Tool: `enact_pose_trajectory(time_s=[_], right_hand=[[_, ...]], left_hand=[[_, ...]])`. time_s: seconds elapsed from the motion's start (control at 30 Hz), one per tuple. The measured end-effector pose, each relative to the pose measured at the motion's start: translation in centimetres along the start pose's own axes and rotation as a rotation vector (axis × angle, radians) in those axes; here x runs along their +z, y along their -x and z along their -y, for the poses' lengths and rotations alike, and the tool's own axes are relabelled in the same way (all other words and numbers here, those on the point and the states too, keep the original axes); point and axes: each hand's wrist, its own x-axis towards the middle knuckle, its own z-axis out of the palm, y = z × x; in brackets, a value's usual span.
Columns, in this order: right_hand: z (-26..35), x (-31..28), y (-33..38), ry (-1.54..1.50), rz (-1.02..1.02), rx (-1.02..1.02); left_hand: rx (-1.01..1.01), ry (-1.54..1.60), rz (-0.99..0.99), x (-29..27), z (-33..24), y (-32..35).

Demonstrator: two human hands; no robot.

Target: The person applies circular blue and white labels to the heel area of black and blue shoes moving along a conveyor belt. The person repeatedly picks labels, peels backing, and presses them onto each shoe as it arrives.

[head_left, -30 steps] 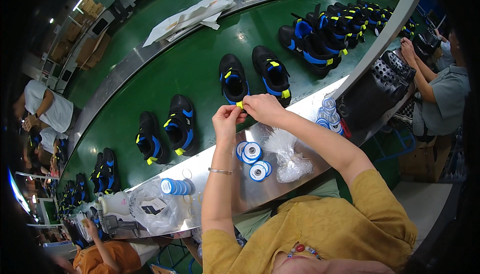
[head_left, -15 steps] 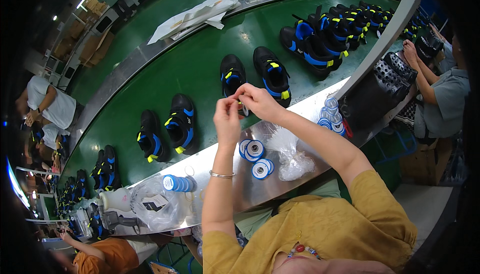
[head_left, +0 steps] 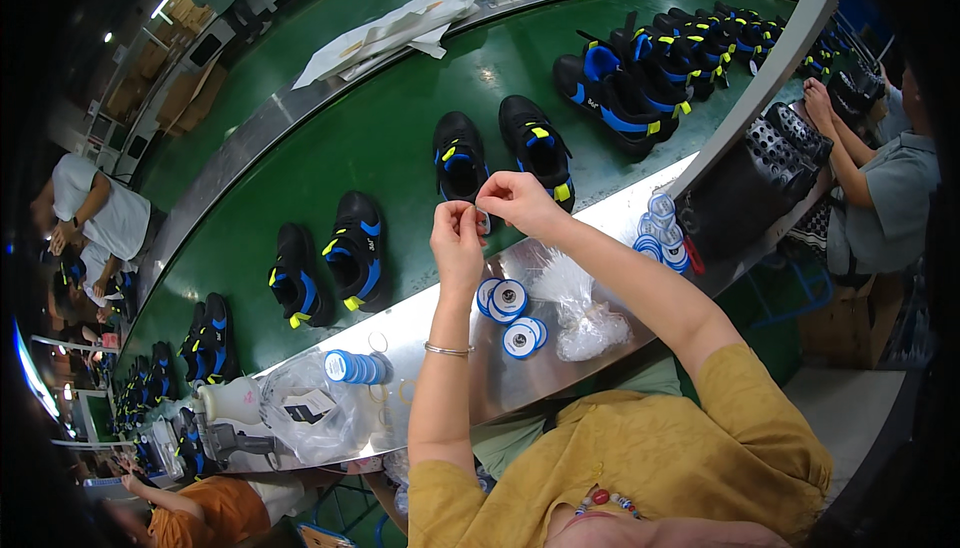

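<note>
My left hand and my right hand meet fingertip to fingertip above the metal ledge, both closed in a pinch. What they grip is too small to make out; a bit of a pale round piece shows just below the fingers. Beyond them on the green belt stands a pair of black shoes with blue and yellow trim, the left shoe and the right shoe. Closer to me, blue-rimmed round tags lie in small stacks beside a bundle of clear plastic fasteners.
More shoes stand along the belt on both sides. A stack of round tags, a plastic bag and a dark-handled tool lie at left. A grey post rises at right, near a black bag and co-workers.
The shoes on the belt have shifted slightly left. My hands stay pinched together, with the right fingertips a little lower and the pale piece less visible.
</note>
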Motion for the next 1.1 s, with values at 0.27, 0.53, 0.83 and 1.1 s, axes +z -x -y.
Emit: enact_pose_trajectory(time_s=[0.27,0.53,0.83,1.1], right_hand=[[0.1,0.7,-0.3,-0.15,0.045,0.09],[-0.6,1.5,-0.9,-0.053,0.063,0.023],[-1.5,1.6,-1.6,0.078,0.113,-0.056],[-1.0,2.4,-1.0,-0.236,0.121,0.222]], left_hand=[[0.132,-0.193,-0.097,-1.9,0.7,-0.3],[0.371,-0.453,-0.116,-3.2,0.5,0.0],[0.423,-0.559,-0.117,-3.0,0.2,0.2],[0.377,-0.49,-0.232,-2.7,1.4,0.5]])
